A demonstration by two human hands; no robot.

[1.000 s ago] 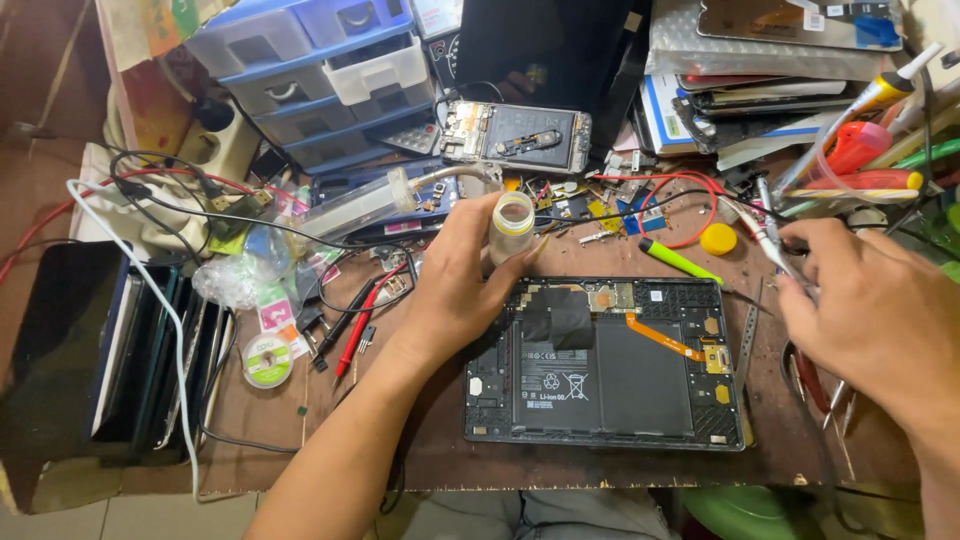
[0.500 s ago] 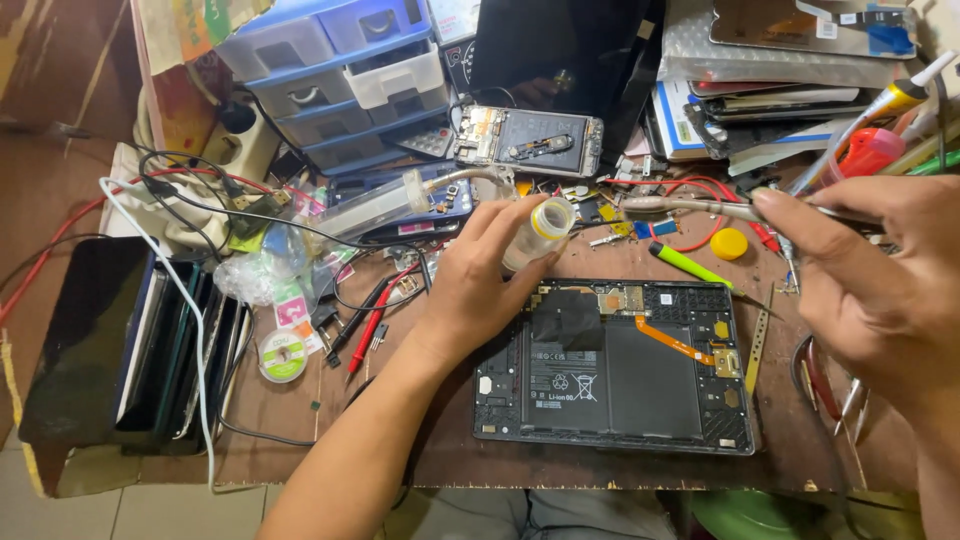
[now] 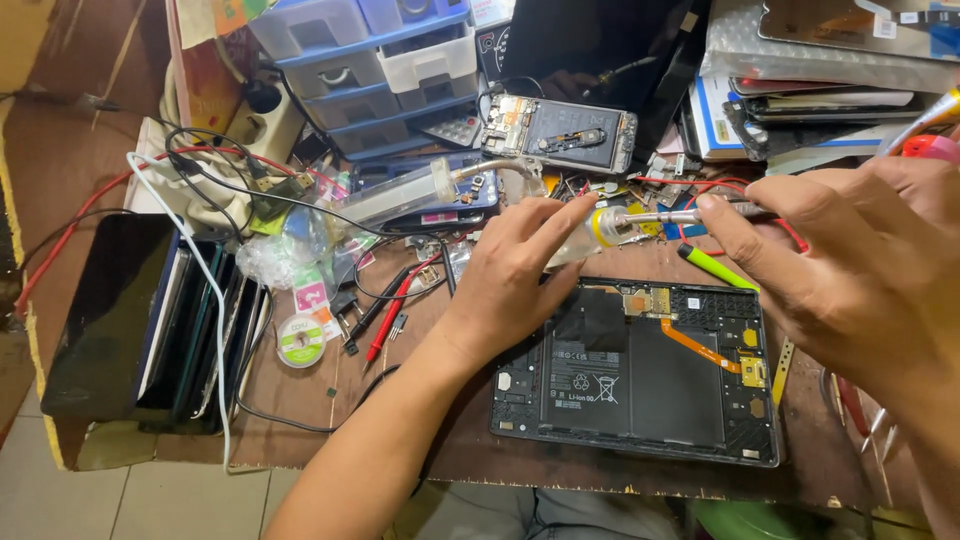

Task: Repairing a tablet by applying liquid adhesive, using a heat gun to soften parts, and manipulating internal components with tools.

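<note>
Fingers (image 3: 560, 215) of the left hand (image 3: 505, 275) wrap a small clear bottle (image 3: 590, 232) with a yellow band, mostly hidden behind them, so its base is hard to make out. It's tipped on its side, long axis near level, mouth pointing right. Over there, the right hand (image 3: 860, 270) pinches a thin metal tool (image 3: 680, 214), lying level, tip meeting the bottle's mouth; its far end vanishes under the fingers. The left forearm rises from the bottom edge, the right is cut off at the frame. All of it hovers just above the opened tablet (image 3: 640, 375) on the cluttered worktop (image 3: 300, 400).
</note>
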